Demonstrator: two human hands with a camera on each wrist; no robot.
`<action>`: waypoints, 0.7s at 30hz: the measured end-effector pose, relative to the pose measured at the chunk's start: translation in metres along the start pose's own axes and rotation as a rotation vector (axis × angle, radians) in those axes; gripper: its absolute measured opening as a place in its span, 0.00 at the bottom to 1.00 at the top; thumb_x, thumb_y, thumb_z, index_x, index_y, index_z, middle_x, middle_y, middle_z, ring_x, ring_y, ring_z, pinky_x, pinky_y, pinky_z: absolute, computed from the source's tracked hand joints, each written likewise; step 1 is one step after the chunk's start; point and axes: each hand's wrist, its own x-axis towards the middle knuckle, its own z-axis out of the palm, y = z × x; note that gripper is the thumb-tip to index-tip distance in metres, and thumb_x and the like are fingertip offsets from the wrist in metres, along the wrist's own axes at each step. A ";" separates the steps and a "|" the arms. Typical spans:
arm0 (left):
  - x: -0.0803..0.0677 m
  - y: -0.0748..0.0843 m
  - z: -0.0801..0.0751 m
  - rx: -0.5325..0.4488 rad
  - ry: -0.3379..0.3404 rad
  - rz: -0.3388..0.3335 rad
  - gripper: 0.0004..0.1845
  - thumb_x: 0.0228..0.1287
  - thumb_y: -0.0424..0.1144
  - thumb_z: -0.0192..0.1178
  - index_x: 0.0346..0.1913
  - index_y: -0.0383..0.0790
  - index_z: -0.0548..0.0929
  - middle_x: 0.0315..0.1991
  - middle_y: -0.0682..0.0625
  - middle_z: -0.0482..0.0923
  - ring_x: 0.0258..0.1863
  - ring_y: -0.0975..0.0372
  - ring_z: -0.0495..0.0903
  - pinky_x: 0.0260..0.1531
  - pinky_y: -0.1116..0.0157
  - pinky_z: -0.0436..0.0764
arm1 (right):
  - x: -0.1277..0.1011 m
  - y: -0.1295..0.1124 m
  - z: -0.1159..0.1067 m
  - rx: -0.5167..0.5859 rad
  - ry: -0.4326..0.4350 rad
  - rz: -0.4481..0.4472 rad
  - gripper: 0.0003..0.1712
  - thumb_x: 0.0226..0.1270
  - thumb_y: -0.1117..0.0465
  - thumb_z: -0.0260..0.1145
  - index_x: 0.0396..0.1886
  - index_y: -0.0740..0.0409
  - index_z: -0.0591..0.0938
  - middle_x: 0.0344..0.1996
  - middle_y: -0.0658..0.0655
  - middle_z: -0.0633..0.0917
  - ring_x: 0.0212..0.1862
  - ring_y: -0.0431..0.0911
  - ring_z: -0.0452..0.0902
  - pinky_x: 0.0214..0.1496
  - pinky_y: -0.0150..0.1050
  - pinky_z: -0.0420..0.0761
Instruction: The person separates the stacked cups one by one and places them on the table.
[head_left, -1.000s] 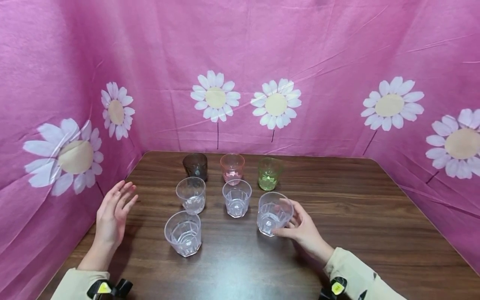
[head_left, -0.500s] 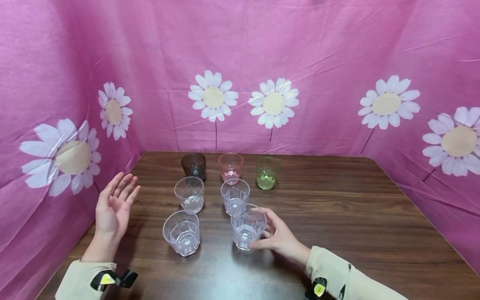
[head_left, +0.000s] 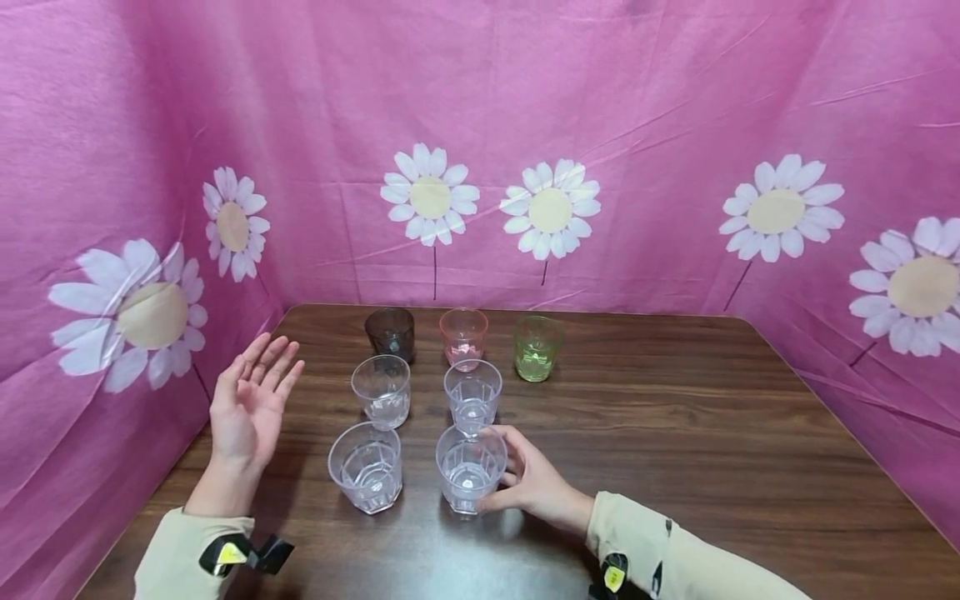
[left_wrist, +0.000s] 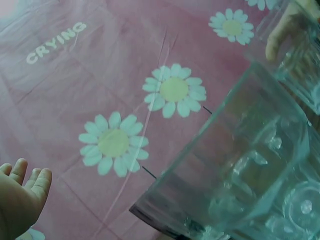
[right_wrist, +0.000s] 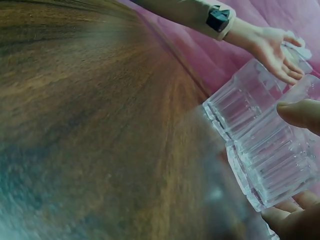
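right hand (head_left: 536,483) is wrapped round a clear cup (head_left: 470,468), left hand (head_left: 251,408) hovers loose and empty. that cup sits tight against the clear cup behind it (head_left: 472,396), so one nudge probably clinks them or tips one.

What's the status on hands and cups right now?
Right hand grips clear cup standing on table. Left hand open, raised, holding nothing. Second clear cup beside it, apart.

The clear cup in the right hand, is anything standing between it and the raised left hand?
Yes. The right hand grips a clear cup; another clear cup stands on the table between it and the open left hand.
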 end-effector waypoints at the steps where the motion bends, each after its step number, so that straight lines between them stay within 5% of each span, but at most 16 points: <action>1: 0.001 -0.001 0.001 0.004 -0.005 0.003 0.22 0.80 0.34 0.32 0.60 0.26 0.73 0.53 0.35 0.78 0.58 0.48 0.78 0.59 0.56 0.79 | 0.000 0.001 0.001 -0.001 0.003 0.002 0.50 0.41 0.79 0.76 0.66 0.76 0.61 0.64 0.75 0.67 0.63 0.69 0.68 0.64 0.47 0.77; 21: 0.007 -0.024 0.033 0.549 -0.046 -0.018 0.17 0.80 0.37 0.39 0.65 0.42 0.68 0.58 0.51 0.77 0.60 0.60 0.75 0.60 0.67 0.76 | 0.004 0.011 0.002 -0.005 -0.024 -0.018 0.48 0.43 0.81 0.74 0.66 0.76 0.61 0.63 0.76 0.69 0.64 0.70 0.67 0.66 0.47 0.75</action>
